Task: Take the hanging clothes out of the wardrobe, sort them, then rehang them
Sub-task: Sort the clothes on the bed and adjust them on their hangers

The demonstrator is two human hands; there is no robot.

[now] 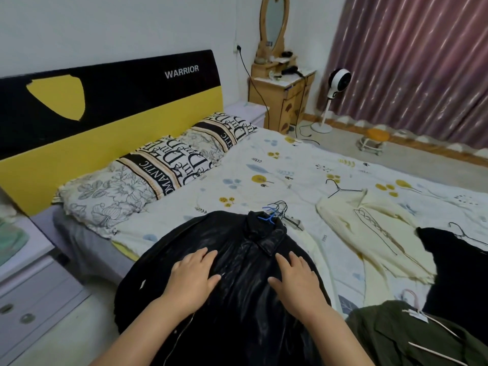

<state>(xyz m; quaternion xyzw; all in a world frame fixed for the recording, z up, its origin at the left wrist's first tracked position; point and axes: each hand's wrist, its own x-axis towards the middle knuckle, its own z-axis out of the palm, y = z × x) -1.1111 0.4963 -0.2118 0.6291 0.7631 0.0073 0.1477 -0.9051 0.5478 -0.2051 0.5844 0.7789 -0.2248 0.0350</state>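
Left hand and right hand flat, fingers spread, palms pressing on black jacket. Jacket lies on bed near edge, blue hanger at collar. Cream sweater to right; green garment at lower right.

You face a bed with a black-and-yellow headboard against a white wall. A wooden dressing table with an oval mirror stands beyond. Pink curtains hang right, behind a white standing fan.
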